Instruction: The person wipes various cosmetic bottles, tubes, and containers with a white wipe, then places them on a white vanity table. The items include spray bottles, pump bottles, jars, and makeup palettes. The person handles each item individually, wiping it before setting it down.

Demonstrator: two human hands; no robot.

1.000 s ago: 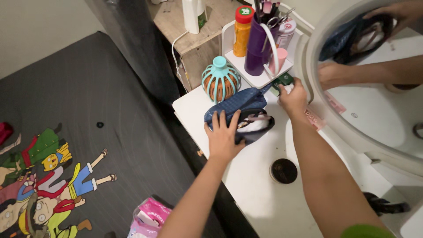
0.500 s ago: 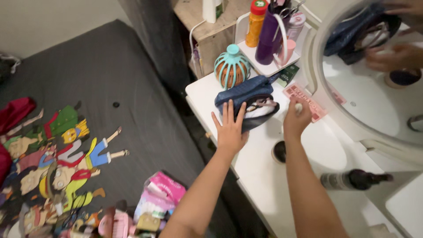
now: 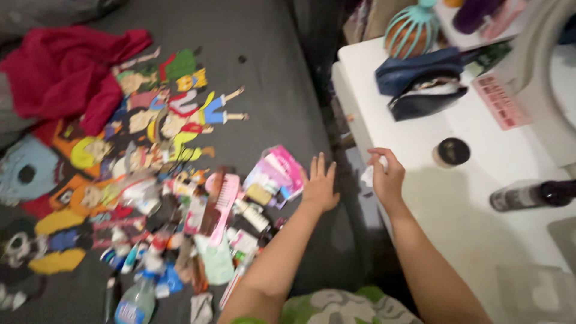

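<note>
Both hands had come away from the dark blue pouch [image 3: 423, 81] since the earlier frames, and the view had swung left to take in the bed. What the right hand [image 3: 387, 177] carried was a small white object [image 3: 368, 176], clenched in curled fingers at the near left edge of the white table [image 3: 456, 210]; it was too blurred to say what kind of thing it was. The left hand [image 3: 318, 186] was released, fingers spread flat and holding nothing, hovering over the dark grey bedspread [image 3: 270, 72] just beside a pink and white packet [image 3: 277, 173]. That packet lay at the right end of a heap of small toiletries [image 3: 192, 234] spread over the bed, with a pink comb [image 3: 223, 204] among them and a clear plastic bottle [image 3: 135, 303] at the bottom. Beyond the heap the bedspread carried colourful cartoon figures [image 3: 150, 120], and a red garment [image 3: 66, 72] lay crumpled at the top left.

On the table, well apart from the right hand, the pouch lay open toward the viewer. A teal caged ball [image 3: 411, 30] stood just behind it, a pink card [image 3: 501, 102] lay to its right, and a round dark lid [image 3: 453, 151] sat between pouch and hand. A dark bottle [image 3: 534, 195] lay on its side at the right edge.
</note>
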